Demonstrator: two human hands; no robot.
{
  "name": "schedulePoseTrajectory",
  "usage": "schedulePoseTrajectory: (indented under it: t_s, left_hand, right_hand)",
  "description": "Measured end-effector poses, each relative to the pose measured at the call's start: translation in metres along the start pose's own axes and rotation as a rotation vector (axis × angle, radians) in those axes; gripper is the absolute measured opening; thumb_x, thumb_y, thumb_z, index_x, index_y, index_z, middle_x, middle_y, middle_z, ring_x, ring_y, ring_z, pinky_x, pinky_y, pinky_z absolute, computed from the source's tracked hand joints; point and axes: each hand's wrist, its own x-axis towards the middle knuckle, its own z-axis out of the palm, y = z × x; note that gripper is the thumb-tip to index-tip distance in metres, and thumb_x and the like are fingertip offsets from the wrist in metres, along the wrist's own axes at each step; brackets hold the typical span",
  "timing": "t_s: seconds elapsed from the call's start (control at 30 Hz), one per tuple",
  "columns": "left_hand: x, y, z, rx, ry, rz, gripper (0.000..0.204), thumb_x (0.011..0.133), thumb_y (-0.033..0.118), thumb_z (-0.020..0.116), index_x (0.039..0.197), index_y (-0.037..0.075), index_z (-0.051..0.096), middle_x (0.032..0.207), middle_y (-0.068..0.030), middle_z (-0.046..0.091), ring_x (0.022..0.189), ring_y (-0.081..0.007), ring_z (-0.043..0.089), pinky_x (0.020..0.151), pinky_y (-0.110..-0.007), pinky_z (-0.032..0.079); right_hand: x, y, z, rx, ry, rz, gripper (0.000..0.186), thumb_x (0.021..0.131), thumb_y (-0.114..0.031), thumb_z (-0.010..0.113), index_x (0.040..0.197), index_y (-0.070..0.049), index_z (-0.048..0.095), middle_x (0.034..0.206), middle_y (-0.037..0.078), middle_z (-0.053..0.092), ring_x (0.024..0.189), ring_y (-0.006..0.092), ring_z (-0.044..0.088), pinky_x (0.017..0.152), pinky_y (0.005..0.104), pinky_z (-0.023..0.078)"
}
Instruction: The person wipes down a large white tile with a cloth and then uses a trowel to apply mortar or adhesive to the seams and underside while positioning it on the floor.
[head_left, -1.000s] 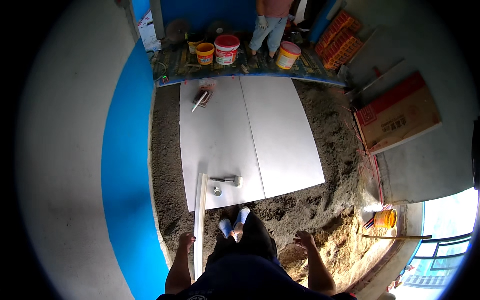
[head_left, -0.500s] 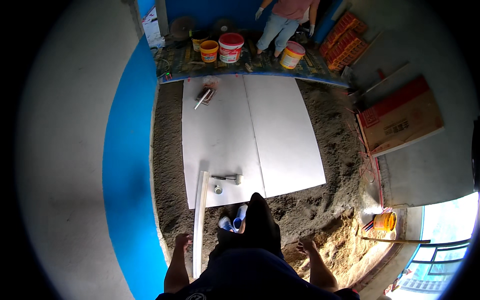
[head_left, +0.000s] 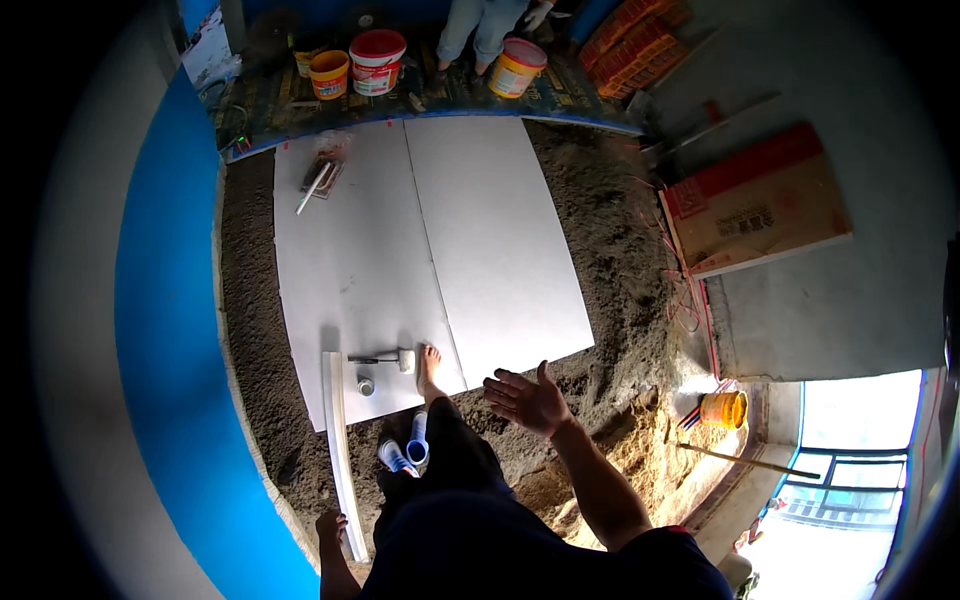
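Head view: right hand open wide, fingers spread, thumb apart, nothing in it, held out near the close edge of the right white slab. Left hand low, fingers curled, right beside the near end of the long white bar; can't tell if it grips or just touches. Bar runs from there up over the near edge of the left white slab. On that slab: mallet with pale head and dark handle, small round container just beside it, trowel at the far end. Bare foot on the near edge, close to the mallet head. Blue-and-white shoes on the grey sand between bar and leg. Far side: red-lidded bucket, orange bucket, co-worker's legs. Right: cardboard box against wall.
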Motion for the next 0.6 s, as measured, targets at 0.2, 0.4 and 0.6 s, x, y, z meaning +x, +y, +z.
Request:
schedulePoseTrajectory:
  t_s: [0.2, 0.4, 0.6]
  left_hand:
    - [-0.032, 0.081, 0.036, 0.012, -0.051, 0.101, 0.022, 0.083, 0.024, 0.063, 0.097, 0.008, 0.061, 0.078, -0.0062, 0.065, 0.069, -0.0184, 0.066, 0.046, -0.027, 0.039]
    - [-0.042, 0.210, 0.079, 0.171, -0.036, 0.599, 0.022, 0.083, 0.024, 0.064, 0.092, 0.005, 0.067, 0.081, -0.0050, 0.067, 0.075, -0.0165, 0.065, 0.068, -0.033, 0.049]
    - [-0.080, 0.270, 0.126, 0.121, -0.075, 0.612, 0.020, 0.086, 0.019, 0.060, 0.087, 0.001, 0.067, 0.079, -0.0076, 0.066, 0.071, -0.0164, 0.062, 0.066, -0.032, 0.051]
  right_hand:
    - [0.071, -0.091, -0.068, -0.206, -0.226, -0.169, 0.081, 0.090, -0.065, 0.040, 0.143, -0.004, 0.032, 0.146, 0.018, 0.036, 0.129, 0.0380, 0.042, 0.106, 0.0500, 0.035]
    - [0.088, -0.108, -0.245, -1.060, 0.760, 0.324, 0.059, 0.087, -0.047, 0.060, 0.128, -0.006, 0.054, 0.131, 0.019, 0.052, 0.113, 0.0308, 0.058, 0.096, 0.0429, 0.047]
    - [0.145, -0.159, -0.253, -0.862, 0.664, 0.121, 0.027, 0.088, -0.029, 0.060, 0.102, -0.006, 0.062, 0.078, 0.006, 0.058, 0.060, 0.0193, 0.060, 0.046, 0.0331, 0.049]
